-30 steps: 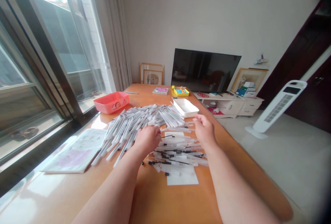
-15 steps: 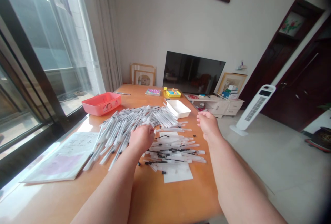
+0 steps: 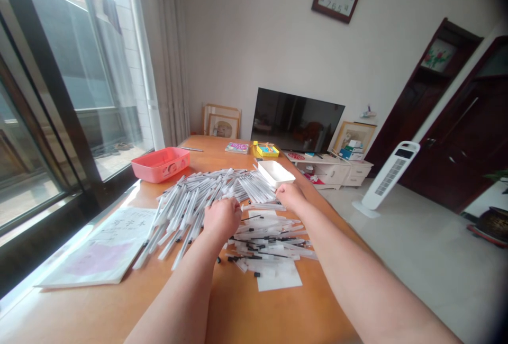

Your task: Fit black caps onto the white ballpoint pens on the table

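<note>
My left hand (image 3: 223, 217) is closed at the right side of a large heap of clear pens (image 3: 194, 193); what its fingers hold, if anything, is hidden. My right hand (image 3: 291, 196) is closed too, just in front of a small white tray (image 3: 277, 173) and by the right ends of the pens. Whatever it may grip is too small to make out. Between my forearms lies a second pile of clear pen parts and black caps (image 3: 270, 241), partly on a white sheet of paper (image 3: 280, 276).
A red plastic basket (image 3: 161, 165) stands at the table's left edge, above a writing booklet (image 3: 99, 249). Farther back on the wooden table (image 3: 246, 317) are a purple booklet (image 3: 237, 147) and a yellow box (image 3: 267, 150). A tower fan (image 3: 391, 177) stands on the floor.
My right hand has moved left, from beyond the table's right side to the front of the white tray. My left hand stays near the heap, still closed. The view has tilted up slightly.
</note>
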`<act>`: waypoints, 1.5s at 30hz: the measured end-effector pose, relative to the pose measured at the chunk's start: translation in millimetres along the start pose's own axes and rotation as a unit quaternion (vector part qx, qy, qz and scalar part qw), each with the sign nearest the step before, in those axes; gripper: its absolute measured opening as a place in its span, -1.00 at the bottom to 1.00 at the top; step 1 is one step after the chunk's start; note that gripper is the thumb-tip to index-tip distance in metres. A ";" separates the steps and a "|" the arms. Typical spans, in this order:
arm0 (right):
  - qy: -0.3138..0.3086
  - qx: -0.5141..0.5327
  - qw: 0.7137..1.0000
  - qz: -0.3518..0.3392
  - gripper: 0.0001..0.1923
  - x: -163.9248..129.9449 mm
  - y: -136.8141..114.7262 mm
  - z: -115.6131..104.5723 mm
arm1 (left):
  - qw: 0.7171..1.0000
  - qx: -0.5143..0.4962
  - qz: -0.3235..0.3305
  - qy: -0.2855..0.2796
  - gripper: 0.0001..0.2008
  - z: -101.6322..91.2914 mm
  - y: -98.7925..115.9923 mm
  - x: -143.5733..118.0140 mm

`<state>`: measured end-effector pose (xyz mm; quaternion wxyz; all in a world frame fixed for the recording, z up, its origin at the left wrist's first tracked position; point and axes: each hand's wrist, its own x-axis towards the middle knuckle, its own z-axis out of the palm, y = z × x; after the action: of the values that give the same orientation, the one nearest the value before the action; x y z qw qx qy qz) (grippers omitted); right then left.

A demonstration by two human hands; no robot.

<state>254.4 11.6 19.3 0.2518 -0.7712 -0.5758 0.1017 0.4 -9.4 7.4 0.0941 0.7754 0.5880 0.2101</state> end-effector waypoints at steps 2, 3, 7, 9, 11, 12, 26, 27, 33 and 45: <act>-0.021 -0.036 0.999 0.008 -0.90 3.5 -6.0 7.9 | 1.000 0.000 -0.003 0.003 -0.73 0.3 -0.1 -0.1; -0.028 -0.053 0.998 0.013 -0.88 5.5 -9.0 11.3 | 1.000 0.000 -0.003 0.003 -0.73 0.5 -0.2 -0.2; -0.044 -0.101 0.994 0.015 -0.82 13.5 -19.6 21.3 | 1.000 -0.002 0.001 0.009 -0.74 2.0 -0.5 -0.2; -0.047 -0.110 0.993 0.012 -0.80 15.8 -23.3 23.8 | 1.000 -0.005 0.005 0.013 -0.74 2.6 -0.4 -0.3; -0.047 -0.110 0.993 0.010 -0.82 16.4 -25.6 24.2 | 1.000 -0.010 0.006 0.013 -0.74 2.3 0.1 -0.6; -0.048 -0.107 0.993 0.010 -0.83 16.0 -26.1 23.6 | 1.000 -0.013 0.005 0.012 -0.73 1.8 0.3 -0.8; -0.202 0.352 0.914 -0.010 -0.87 -59.4 -29.7 -16.9 | 0.874 -0.480 -0.045 -0.056 -0.59 1.1 10.1 1.5; -0.227 0.413 0.882 -0.008 -0.84 -65.3 -31.0 -18.3 | 0.835 -0.543 -0.043 -0.076 -0.55 0.5 12.0 0.2; -0.285 0.535 0.795 -0.007 -0.76 -86.2 -31.6 -10.5 | 0.694 -0.713 -0.014 -0.098 -0.60 -2.0 19.8 -4.6; -0.219 0.384 0.885 -0.143 -0.59 -100.3 -31.0 3.1 | 0.695 -0.716 -0.042 -0.040 -0.67 -1.3 30.2 -5.8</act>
<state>195.3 -75.3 18.9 0.4076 -0.4809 -0.6364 0.4445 24.9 -23.8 19.2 0.6535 0.4555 0.2871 0.5320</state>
